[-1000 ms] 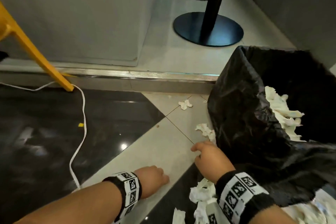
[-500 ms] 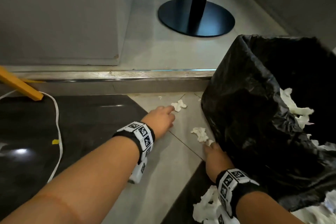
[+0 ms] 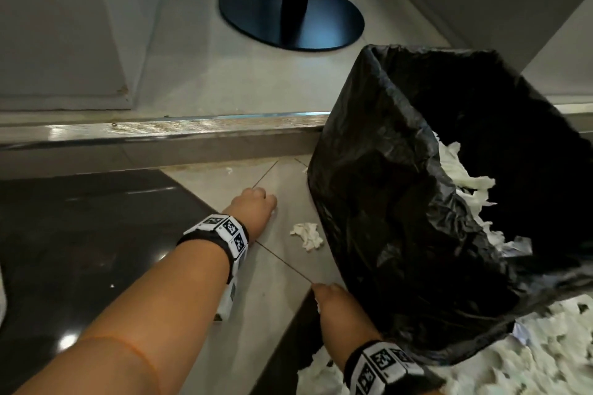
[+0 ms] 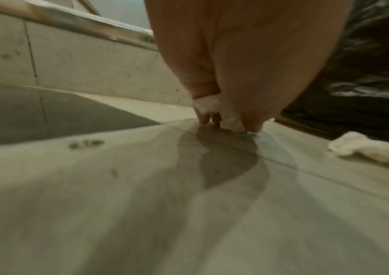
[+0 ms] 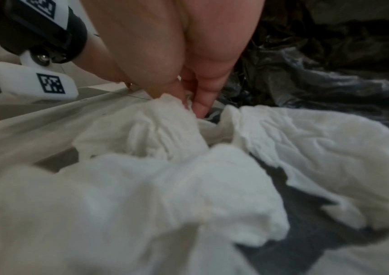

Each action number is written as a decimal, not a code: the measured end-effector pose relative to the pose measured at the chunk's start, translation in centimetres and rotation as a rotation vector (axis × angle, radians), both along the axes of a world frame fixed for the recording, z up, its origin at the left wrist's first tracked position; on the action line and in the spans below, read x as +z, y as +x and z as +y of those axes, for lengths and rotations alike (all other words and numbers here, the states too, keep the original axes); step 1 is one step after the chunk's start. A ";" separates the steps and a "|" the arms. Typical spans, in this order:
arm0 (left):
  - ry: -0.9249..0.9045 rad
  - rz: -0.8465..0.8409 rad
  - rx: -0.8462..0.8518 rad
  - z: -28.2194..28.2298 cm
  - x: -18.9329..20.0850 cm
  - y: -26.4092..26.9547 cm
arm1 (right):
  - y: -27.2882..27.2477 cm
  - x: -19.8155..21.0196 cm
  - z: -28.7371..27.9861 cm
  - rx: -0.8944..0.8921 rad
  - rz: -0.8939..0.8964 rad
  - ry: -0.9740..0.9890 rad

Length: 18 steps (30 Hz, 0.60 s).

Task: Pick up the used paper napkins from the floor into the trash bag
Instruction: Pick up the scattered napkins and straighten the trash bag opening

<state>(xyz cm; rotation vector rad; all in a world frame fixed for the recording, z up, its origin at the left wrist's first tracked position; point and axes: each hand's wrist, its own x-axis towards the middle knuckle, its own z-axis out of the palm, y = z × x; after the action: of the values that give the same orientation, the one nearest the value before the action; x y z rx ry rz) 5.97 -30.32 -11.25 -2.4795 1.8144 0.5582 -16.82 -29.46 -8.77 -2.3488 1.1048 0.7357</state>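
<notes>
My left hand (image 3: 256,205) is stretched forward onto the pale floor tile near the step, fingers curled. In the left wrist view the left hand (image 4: 226,122) grips a small crumpled white napkin (image 4: 221,113) against the floor. Another crumpled napkin (image 3: 306,236) lies loose between that hand and the black trash bag (image 3: 385,202). The bag stands open on the right with several napkins (image 3: 465,183) inside. My right hand (image 3: 333,301) is low beside the bag; in the right wrist view the right hand (image 5: 181,104) pinches a napkin (image 5: 165,126) at the edge of a heap.
A step with a metal edge strip (image 3: 160,128) crosses just beyond my left hand. On the raised floor behind it stands a black round table base (image 3: 321,26) with its pole. A heap of white napkins (image 3: 545,353) spreads at the bottom right. Dark glossy tile (image 3: 80,234) lies on the left.
My left hand reached forward to the small napkin by the step and curled round it. My right hand drew back from the napkin beside the bag toward the heap.
</notes>
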 end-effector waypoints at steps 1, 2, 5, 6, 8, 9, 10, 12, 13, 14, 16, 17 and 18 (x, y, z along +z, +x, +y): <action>-0.039 0.051 0.043 0.3 0.0 -0.6 | 0.0 -0.1 0.1 0.010 -0.002 -0.023; -0.083 0.117 0.082 0.7 0.2 -1.5 | 0.0 -0.1 0.4 0.019 -0.001 -0.040; -0.114 0.252 -0.003 1.5 0.3 -4.8 | -0.3 -0.2 0.9 0.008 -0.018 -0.038; -0.084 0.235 -0.091 1.6 0.1 -5.9 | -0.4 -0.1 0.9 -0.004 -0.043 -0.021; -0.016 0.110 -0.216 1.7 0.0 -7.6 | -0.9 0.6 0.9 -0.066 -0.102 0.061; 0.003 0.051 -0.233 1.7 -0.1 -8.0 | -1.2 1.1 0.9 -0.121 -0.142 0.102; 0.011 0.027 -0.229 1.9 -0.2 -8.2 | -1.6 1.7 0.9 -0.186 -0.195 0.122; 0.040 0.011 -0.209 2.4 0.0 -7.8 | -2.4 2.9 0.9 -0.342 -0.361 0.128; 0.042 0.022 -0.204 2.9 0.3 -7.6 | -2.8 3.6 1.0 -0.410 -0.428 0.139; 0.035 0.043 -0.205 3.5 0.5 -7.4 | -3.2 4.2 1.0 -0.443 -0.445 0.153; 0.046 0.092 -0.209 4.9 1.4 -7.4 | -4.0 5.1 1.1 -0.452 -0.426 0.167; 0.060 0.119 -0.202 5.6 1.8 -7.6 | -4.3 5.3 1.2 -0.452 -0.417 0.160; 0.063 0.148 -0.187 6.3 2.2 -7.7 | -4.5 5.4 1.5 -0.432 -0.411 0.150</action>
<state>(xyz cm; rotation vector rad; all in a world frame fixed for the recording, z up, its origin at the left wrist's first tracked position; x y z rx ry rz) -1.75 -23.99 -9.03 -2.2506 2.0184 0.7916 -21.29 -28.00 -3.32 -1.9198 1.2520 0.1628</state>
